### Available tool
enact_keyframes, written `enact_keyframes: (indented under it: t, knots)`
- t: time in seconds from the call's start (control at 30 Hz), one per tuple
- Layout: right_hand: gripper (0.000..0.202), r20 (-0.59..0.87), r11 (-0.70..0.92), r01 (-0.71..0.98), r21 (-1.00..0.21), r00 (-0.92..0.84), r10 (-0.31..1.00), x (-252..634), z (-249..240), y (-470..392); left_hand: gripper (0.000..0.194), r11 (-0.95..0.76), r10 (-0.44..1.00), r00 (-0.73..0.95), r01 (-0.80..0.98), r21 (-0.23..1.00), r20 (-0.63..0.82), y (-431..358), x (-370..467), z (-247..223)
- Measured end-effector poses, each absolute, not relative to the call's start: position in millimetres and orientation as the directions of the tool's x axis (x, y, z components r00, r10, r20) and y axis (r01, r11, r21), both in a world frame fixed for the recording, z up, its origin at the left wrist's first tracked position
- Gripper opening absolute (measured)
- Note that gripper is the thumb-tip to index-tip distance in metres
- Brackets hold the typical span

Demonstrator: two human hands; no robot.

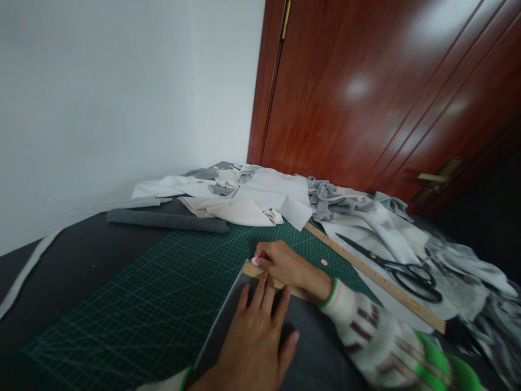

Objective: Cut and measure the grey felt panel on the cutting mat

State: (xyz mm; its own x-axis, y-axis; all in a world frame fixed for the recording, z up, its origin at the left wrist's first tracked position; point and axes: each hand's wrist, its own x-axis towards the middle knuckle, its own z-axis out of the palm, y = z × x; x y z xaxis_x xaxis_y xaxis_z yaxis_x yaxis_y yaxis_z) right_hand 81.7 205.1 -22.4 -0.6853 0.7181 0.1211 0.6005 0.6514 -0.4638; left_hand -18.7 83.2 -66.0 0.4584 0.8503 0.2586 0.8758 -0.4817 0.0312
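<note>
The right hand (287,266) has its grip pinched narrow on a small pink chalk (256,260), the tip showing at the fingertips and touching the far end of a short wooden ruler (260,273) that lies under the hand. The left hand (254,339) lies at six o'clock from the right one, its grip wide and flat, fingers spread and pressing down on a piece of dark grey cloth (317,353); its fingertips reach up to the ruler's near edge. The grey cloth lies on a green cutting mat (154,304) marked with a grid, and the ruler runs along the cloth's far edge. At three o'clock from the right hand a small pink disc (324,262) sits on the mat, just beside the wrist. Further out at three o'clock a long wooden ruler (378,279) slants across the mat and onto pale cloth, with black scissors (402,269) lying just beyond it. At twelve o'clock a heap of white and grey cloth pieces (260,198) covers the far part of the bench (81,255). At ten o'clock a dark grey roll (166,220) lies along the mat's far edge. Behind stand a white wall (101,98) and a reddish-brown wooden door (386,92).
</note>
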Motion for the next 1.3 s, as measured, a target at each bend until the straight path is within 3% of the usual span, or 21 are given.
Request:
enact_keyframes:
  t: [0.2,0.63,1.0,1.3]
  knots:
    - [0.012,0.139,0.664,0.578,-0.475,-0.695,0.705,81.4,-29.7,208.3,0.057,-0.473,0.858,0.449,0.88,0.044,0.249,82.0,-18.7,-63.0]
    - [0.013,0.005,0.754,0.59,-0.287,-0.787,0.617,101.9,-11.9,206.2,0.06,-0.472,0.859,0.441,0.879,0.071,0.258,82.8,-17.5,-63.1]
    - [0.017,-0.132,0.73,0.662,-0.168,-0.749,0.649,132.3,-1.1,194.3,0.057,-0.461,0.86,0.442,0.887,0.019,0.255,82.1,-16.1,-58.1]
    - [0.017,-0.206,0.695,0.712,-0.104,-0.699,0.685,155.7,5.6,185.3,0.054,-0.467,0.819,0.458,0.882,-0.061,0.347,82.6,-16.5,-61.2]
